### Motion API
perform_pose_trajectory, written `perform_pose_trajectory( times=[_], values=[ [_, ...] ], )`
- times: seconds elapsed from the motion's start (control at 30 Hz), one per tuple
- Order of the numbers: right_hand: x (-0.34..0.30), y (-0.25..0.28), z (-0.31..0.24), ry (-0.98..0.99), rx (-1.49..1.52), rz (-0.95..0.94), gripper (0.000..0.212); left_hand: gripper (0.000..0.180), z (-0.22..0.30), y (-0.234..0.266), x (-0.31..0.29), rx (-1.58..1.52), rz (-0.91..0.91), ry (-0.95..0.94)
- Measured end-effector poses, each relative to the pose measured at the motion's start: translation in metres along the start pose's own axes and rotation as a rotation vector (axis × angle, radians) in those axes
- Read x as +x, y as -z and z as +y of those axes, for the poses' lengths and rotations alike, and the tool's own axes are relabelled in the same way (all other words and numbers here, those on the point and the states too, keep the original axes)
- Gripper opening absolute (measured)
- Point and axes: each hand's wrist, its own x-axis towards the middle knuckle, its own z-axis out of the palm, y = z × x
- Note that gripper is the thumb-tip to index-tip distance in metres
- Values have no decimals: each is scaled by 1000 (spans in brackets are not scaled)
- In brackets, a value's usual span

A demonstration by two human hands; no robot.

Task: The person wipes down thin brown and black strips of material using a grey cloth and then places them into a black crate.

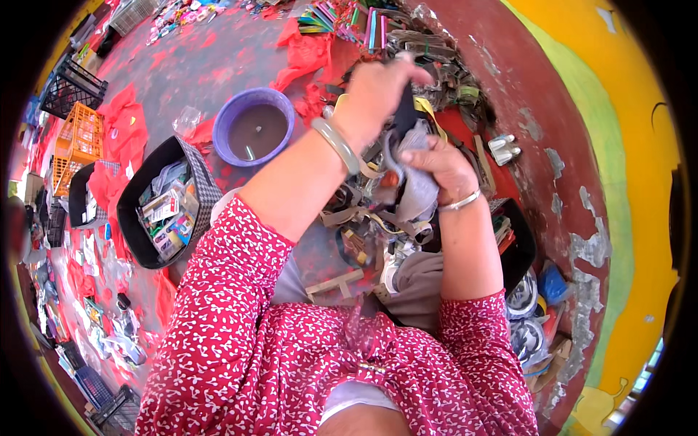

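Observation:
My right hand point(443, 166), with a silver bracelet at its wrist, pinches a crumpled piece of grey cloth point(417, 195) in front of me. The cloth hangs down over a heap of straps. A dark strip of fabric point(406, 115) runs up from the cloth to my left hand point(379, 93), which is raised higher and grips that strip. Motion slightly smears the left fingers. A pale bangle point(336, 145) circles my left forearm. Beneath both hands lie tangled beige and yellow straps point(363, 216), partly covered by the cloth.
A purple basin point(289, 129) of murky water stands to the left. Beside it sits a black checked bin point(196, 156) of packaged items. Another dark bin point(520, 251) is at my right. Orange crates point(80, 134) stand far left, and a peeling red wall point(542, 145) rises on the right.

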Motion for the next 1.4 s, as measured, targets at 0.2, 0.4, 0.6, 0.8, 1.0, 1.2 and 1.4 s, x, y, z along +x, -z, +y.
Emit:
perform_pose_trajectory(
  times=[0.2, 0.4, 0.6, 0.8, 1.0, 1.2, 1.4],
  values=[
    [-15, -7, 8, 4, -6, 72, 14, 40, 14, 3, 5, -388, 39, 38],
    [-31, -3, 11, -79, -197, 127, 14, 41, -8, 9, 23, -287, 118, 27],
    [-47, 2, 15, -167, -321, 82, 16, 40, -9, 28, 39, -580, 257, 146],
    [-58, -4, 10, -89, -463, 57, 14, 40, -16, 46, 44, -622, 391, 157],
    [-65, 7, 8, -53, -563, 38, 14, 37, -13, 54, 46, -644, 490, 92],
    [-69, 30, 3, 92, -266, -103, 13, 50, -14, 53, 37, -684, 323, 400],
    [-72, 42, -16, 313, -171, -36, 18, 69, -4, 45, 18, 427, -358, 803]
  ],
)
